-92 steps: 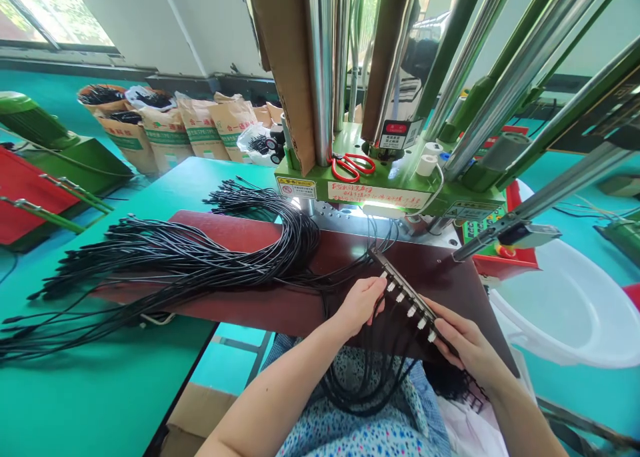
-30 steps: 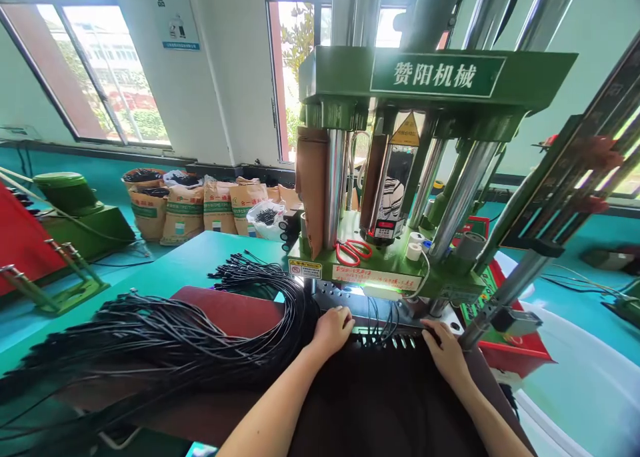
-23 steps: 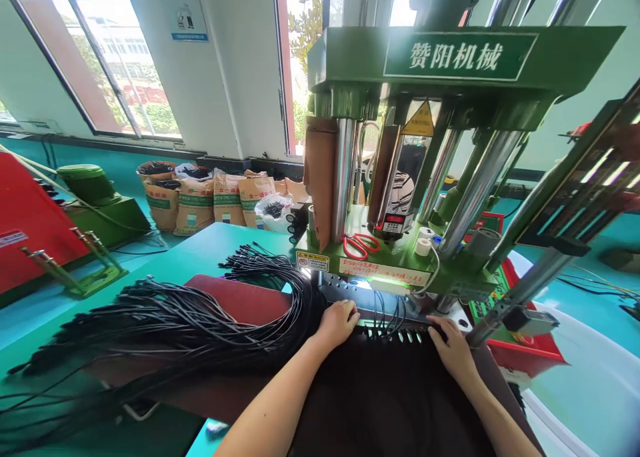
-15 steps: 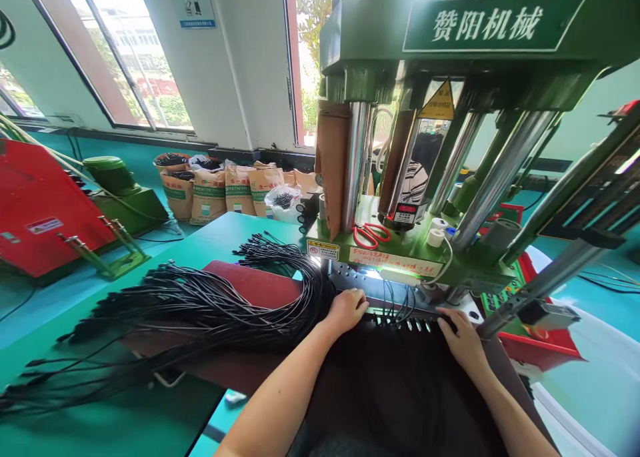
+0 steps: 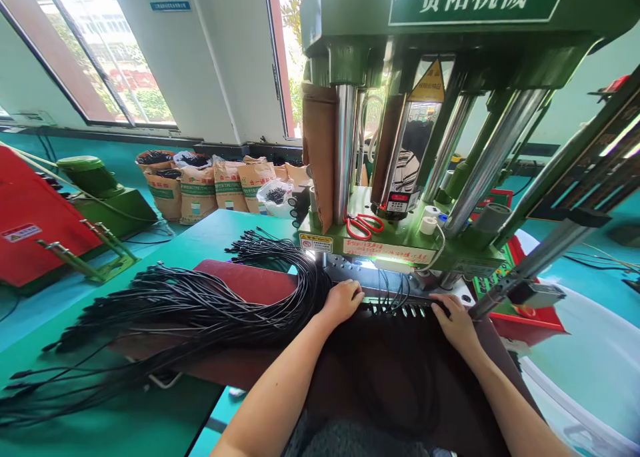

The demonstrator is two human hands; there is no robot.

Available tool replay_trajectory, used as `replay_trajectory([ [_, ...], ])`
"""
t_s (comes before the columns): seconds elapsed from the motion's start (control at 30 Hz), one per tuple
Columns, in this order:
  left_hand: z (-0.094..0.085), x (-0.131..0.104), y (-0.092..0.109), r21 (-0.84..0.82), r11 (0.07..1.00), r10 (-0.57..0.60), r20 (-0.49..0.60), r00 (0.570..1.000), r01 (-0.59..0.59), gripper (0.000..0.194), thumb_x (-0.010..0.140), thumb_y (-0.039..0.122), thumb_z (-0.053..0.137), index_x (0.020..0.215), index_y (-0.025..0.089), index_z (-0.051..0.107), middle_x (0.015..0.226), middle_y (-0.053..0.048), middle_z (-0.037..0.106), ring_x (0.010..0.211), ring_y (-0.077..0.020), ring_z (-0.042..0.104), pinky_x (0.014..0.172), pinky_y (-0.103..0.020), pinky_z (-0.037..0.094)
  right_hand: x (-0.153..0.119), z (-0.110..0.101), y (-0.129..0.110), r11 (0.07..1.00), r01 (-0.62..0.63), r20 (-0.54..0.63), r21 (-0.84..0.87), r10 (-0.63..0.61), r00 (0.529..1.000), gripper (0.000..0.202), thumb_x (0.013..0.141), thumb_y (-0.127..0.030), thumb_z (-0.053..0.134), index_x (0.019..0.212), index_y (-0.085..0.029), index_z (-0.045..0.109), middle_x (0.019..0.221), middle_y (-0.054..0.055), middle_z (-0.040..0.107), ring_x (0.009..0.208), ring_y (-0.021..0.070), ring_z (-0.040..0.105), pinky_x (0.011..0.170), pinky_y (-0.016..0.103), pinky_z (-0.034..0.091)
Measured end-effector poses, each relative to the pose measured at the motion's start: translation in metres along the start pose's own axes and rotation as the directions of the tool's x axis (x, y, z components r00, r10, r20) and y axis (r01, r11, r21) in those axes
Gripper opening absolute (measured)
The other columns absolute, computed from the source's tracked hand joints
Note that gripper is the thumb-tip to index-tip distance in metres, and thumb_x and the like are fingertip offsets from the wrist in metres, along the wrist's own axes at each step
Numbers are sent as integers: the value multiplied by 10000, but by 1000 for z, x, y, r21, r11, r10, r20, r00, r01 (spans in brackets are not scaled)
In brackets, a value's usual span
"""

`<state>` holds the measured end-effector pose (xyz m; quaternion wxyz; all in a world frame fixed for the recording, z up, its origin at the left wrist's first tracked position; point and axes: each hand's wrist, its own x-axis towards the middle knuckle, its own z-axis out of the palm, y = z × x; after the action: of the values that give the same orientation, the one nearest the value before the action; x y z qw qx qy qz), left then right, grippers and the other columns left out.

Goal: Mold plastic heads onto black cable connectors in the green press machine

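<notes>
A narrow metal mould plate (image 5: 423, 302) lies at the front of the green press (image 5: 360, 247), under its raised upper part. Silvery connector ends (image 5: 406, 312) stick out in a row along its front edge, and thin black cables (image 5: 385, 287) loop up behind them. My left hand (image 5: 343, 301) is closed on the plate's left end, fingers curled over it. At the right end my right hand (image 5: 456, 321) grips with fingers bent over the edge; its fingertips are partly hidden. A large bundle of black cables (image 5: 240, 303) lies left of my left hand.
Red-handled scissors (image 5: 365, 226) rest on the press bed. Several filled paper sacks (image 5: 197, 191) stand by the wall. A red bin (image 5: 543, 327) and a white tub (image 5: 590, 350) are at the right. Behind the press, a person's striped clothing (image 5: 407, 169) shows.
The view has tilted down and shifted slightly, so the press sits higher and further left. Both hands keep their places at the plate's ends.
</notes>
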<state>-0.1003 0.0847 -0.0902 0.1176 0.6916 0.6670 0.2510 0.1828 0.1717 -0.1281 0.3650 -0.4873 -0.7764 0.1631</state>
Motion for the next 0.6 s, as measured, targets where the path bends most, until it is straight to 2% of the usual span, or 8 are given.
replay_trajectory([
  [0.6,3,1,-3,1,1000,12,-4,1000,-12,153,828,265,438,754,188,549,787,-12,589,763,-144,536,687,-247,363,-1,0,-1,1000,25,-15,6,-25,1000,284,767,-356,426,887,-186,619,903,90,566,886,244,541,833,425,425],
])
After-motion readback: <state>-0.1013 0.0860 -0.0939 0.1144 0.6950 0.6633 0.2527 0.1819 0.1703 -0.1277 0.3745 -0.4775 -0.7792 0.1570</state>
